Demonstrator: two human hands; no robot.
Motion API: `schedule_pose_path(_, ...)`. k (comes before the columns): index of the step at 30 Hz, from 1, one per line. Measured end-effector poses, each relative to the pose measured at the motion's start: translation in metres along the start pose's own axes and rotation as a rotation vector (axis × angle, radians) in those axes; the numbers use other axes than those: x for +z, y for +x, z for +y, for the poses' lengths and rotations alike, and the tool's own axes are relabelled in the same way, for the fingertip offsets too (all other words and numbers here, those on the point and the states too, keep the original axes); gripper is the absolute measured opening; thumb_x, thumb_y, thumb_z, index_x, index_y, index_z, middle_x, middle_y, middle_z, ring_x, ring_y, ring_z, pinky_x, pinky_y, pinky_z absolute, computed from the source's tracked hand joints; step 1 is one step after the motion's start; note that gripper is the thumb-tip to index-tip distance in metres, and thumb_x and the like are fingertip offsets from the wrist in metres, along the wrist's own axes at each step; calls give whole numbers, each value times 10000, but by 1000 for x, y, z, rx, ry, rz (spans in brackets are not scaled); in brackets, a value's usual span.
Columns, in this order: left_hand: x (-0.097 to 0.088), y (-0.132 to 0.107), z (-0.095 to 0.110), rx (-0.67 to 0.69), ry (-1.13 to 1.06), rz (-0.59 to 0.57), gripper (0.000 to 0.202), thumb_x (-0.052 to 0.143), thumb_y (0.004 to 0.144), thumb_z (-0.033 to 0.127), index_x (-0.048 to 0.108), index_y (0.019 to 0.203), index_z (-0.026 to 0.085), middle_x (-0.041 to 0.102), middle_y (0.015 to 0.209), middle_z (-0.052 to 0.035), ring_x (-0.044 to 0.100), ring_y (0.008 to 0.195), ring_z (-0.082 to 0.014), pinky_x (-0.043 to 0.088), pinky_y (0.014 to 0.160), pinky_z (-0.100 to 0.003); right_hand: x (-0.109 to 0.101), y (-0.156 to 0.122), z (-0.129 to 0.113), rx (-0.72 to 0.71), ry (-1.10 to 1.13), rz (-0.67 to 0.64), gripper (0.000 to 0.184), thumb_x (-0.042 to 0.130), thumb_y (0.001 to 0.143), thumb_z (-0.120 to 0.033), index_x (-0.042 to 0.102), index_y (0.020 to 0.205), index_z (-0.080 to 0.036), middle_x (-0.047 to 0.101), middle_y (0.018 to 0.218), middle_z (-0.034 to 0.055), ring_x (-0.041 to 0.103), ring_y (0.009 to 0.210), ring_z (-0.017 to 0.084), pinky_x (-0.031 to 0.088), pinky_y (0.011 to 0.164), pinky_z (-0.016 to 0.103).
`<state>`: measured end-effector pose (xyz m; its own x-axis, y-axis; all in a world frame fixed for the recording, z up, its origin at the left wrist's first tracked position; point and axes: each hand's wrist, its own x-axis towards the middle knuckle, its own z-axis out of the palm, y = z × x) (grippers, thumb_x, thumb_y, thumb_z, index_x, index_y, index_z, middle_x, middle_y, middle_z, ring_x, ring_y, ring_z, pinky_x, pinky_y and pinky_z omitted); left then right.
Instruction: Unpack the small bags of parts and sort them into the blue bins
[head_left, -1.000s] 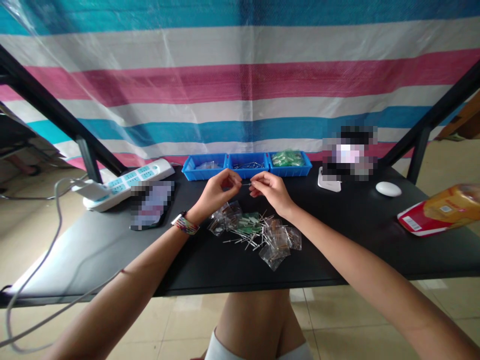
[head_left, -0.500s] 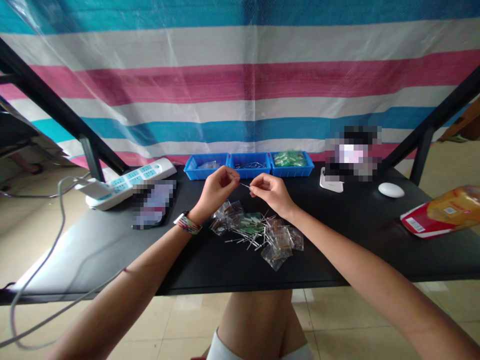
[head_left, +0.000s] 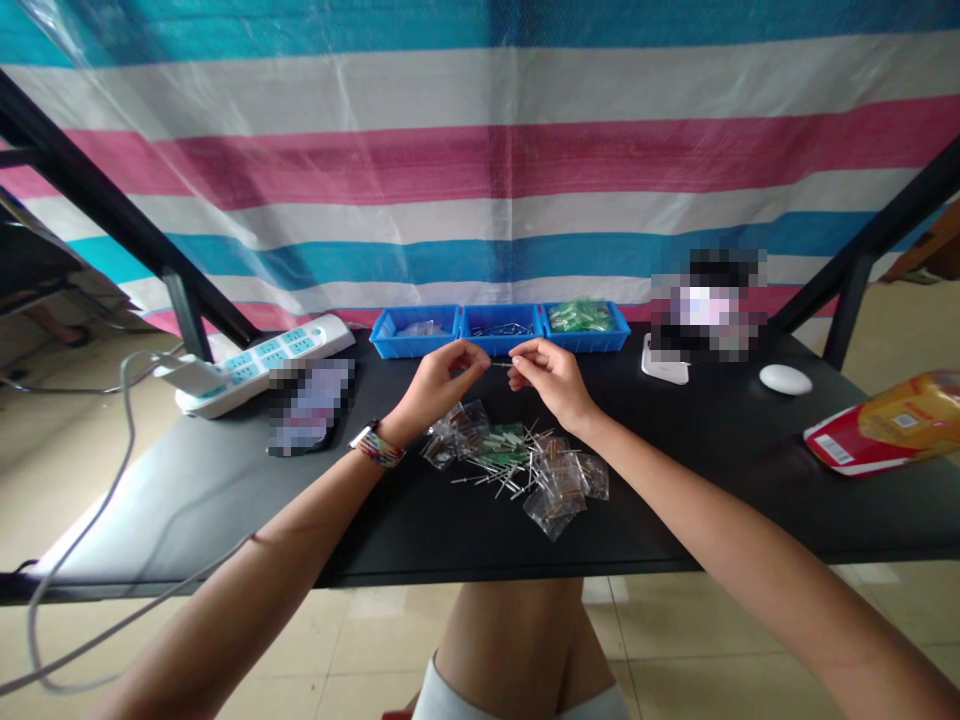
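Three blue bins [head_left: 500, 347] along the far side of the black desk [head_left: 405, 520] already hold clear packets [head_left: 422, 328], metal pins [head_left: 504, 330] and green packets [head_left: 581, 317]. Nearer lies a mixed pile [head_left: 510, 465], so plenty seems left. Before the middle bin, left hand [head_left: 444, 380] and right hand [head_left: 553, 382] appear to pinch one thin pin [head_left: 501, 365] by its ends. A power strip [head_left: 274, 355] sits left; a striped sheet [head_left: 375, 165] hangs behind, above tiled floor [head_left: 675, 640].

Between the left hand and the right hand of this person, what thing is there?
In the head view, a thin metal pin lies between the left hand and the right hand, pinched by the right fingertips.
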<state>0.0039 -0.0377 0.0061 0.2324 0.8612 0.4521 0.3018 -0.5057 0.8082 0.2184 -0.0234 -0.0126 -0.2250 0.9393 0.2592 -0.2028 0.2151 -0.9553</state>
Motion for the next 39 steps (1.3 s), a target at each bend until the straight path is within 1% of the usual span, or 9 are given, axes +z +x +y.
schedule_pose_path(5,-1,0,-6,-33,49,30,279,725,1001,435,692,862,195,725,824,-42,640,764,-167,504,699,-288,3,-2,-4,22,9,-34,349,910,761,-462,700,880,-210,743,801,13,739,725,181,657,728,352)
schedule_pose_path(11,-3,-1,-5,-36,78,63,342,720,1007,490,711,838,193,714,799,-36,614,732,-161,470,660,-280,4,-3,-7,2,-22,-16,353,910,751,-464,678,855,-219,723,782,0,723,709,176,645,717,351)
schedule_pose_path(21,-9,1,13,-45,141,27,383,583,1025,436,637,743,183,658,735,-27,571,695,-158,427,648,-280,1,4,-8,-67,-30,46,214,860,775,-343,696,801,-207,710,731,-3,713,674,163,637,696,327)
schedule_pose_path(24,-27,5,9,-71,260,-79,224,599,918,305,660,740,185,642,703,-6,546,647,-149,394,612,-271,-3,16,-6,-63,-2,157,294,867,778,-413,753,945,-200,779,921,49,752,749,180,678,739,361)
schedule_pose_path(27,-51,11,-2,-142,350,-273,140,674,852,292,762,806,194,709,725,-16,592,631,-164,418,579,-262,-9,22,-4,-51,-74,216,433,820,806,-449,779,1164,-209,783,1061,67,720,649,146,637,578,309)
schedule_pose_path(30,-71,14,-12,-198,298,-537,182,803,808,351,832,924,214,770,766,-28,677,651,-188,481,573,-250,-12,18,-3,-75,-221,233,359,722,851,-378,797,1161,-212,740,894,15,616,508,102,495,432,237)
schedule_pose_path(32,-77,13,-16,-177,309,-633,232,882,768,379,851,952,242,796,808,-22,708,680,-187,502,587,-233,-11,13,-3,-81,-284,210,281,686,847,-330,806,1071,-211,710,805,-7,581,479,94,458,426,228)
schedule_pose_path(36,-75,12,-17,-127,329,-637,205,941,708,338,855,874,253,790,790,-5,707,687,-169,510,605,-211,-6,6,-2,-71,-338,137,187,679,835,-331,788,932,-214,725,787,-1,593,498,108,469,463,239)
schedule_pose_path(39,-71,13,-15,-161,237,-633,164,915,762,344,846,863,235,774,757,-3,700,664,-160,509,590,-209,-4,4,-2,-66,-346,86,177,677,824,-333,781,907,-216,735,803,7,612,526,123,481,476,247)
